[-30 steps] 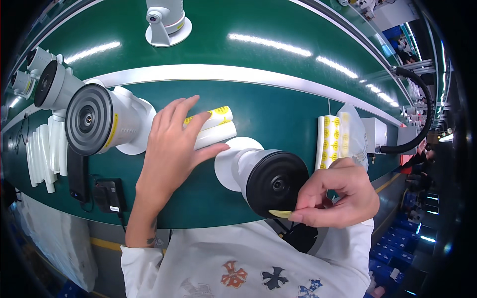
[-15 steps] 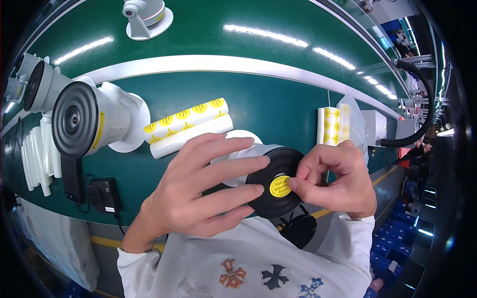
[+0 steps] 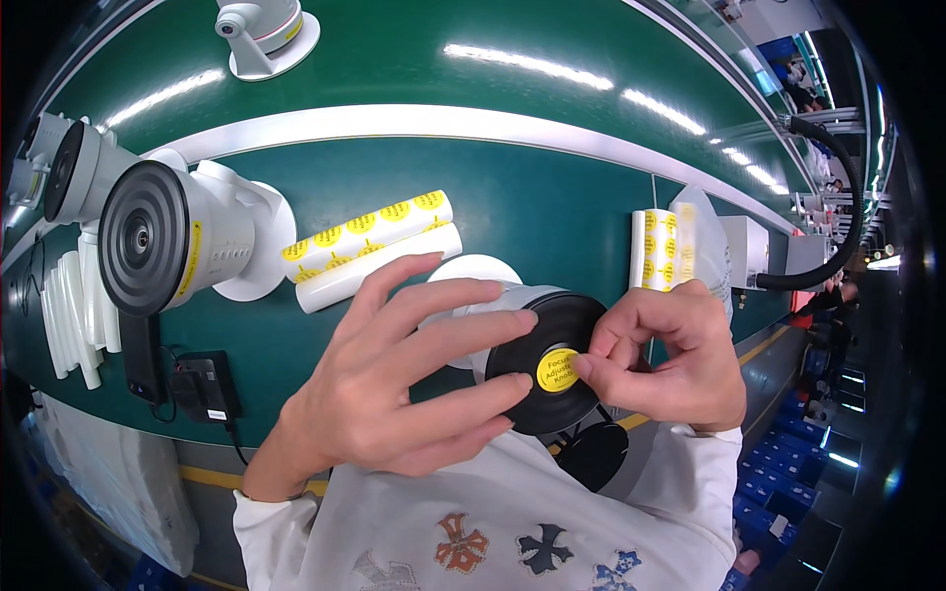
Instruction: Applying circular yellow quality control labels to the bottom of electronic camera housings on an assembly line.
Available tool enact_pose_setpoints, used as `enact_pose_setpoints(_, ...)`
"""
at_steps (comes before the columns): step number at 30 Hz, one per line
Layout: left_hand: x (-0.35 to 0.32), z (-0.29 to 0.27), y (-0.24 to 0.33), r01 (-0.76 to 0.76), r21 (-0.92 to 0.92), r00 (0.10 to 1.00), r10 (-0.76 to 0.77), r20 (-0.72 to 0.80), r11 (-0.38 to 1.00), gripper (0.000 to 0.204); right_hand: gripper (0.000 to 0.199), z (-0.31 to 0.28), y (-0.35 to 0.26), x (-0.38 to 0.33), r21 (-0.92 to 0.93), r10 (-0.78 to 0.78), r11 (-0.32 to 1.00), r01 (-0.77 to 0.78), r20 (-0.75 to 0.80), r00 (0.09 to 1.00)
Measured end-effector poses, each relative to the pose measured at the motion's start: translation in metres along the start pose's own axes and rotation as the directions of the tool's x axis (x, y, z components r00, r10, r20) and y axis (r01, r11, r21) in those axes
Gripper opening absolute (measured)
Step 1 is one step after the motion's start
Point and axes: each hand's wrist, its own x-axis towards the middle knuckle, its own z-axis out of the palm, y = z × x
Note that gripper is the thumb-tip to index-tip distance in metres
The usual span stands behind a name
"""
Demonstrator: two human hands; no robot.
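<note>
In front of me stands a white projector-like device with a black round face (image 3: pixel 576 317), tilted toward me. A yellow round sticker (image 3: pixel 557 370) lies over the middle of that face. My left hand (image 3: pixel 379 384) spreads its fingers across the device's left side, with some fingertips touching or close to the black rim. My right hand (image 3: pixel 680 360) pinches thumb and index finger together at the sticker's right edge. The thumb tip covers that edge, so how far the sticker adheres there cannot be seen.
Behind my left hand lie sticker rolls (image 3: pixel 379 222) with yellow rounds; another sticker roll (image 3: pixel 650 246) lies at right. A similar white device (image 3: pixel 148 236) stands left, near white tubes (image 3: pixel 74 305) and a black adapter (image 3: pixel 207 384). One more device (image 3: pixel 271 39) is on the far surface.
My left hand's fingers have shifted slightly and spread a little more over the device. My right hand keeps its pinch at the sticker's edge. The view has moved slightly.
</note>
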Motion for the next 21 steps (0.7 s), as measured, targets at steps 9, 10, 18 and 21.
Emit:
enact_pose_setpoints(9,0.005,0.008,0.007,-0.082,0.145,0.994,0.07,0.08,0.986,0.03,0.013,0.0,-0.001,-0.004,-0.089,0.016,0.996,-0.016,-0.003,1.0)
enact_pose_setpoints(10,0.005,0.008,0.007,-0.09,0.173,0.994,0.078,0.077,0.981,0.03,0.013,-0.001,-0.003,-0.004,-0.089,0.017,0.996,-0.017,-0.004,1.0)
enact_pose_setpoints(18,0.005,0.016,0.012,-0.094,0.22,0.993,0.075,0.092,0.971,0.034,0.027,0.004,0.008,-0.002,-0.001,0.099,0.995,-0.1,-0.168,0.981)
enact_pose_setpoints(21,0.006,0.02,0.01,-0.081,0.23,0.988,0.048,0.145,0.97,0.044,0.033,0.008,0.028,-0.003,0.219,0.092,0.973,-0.074,-0.073,0.993)
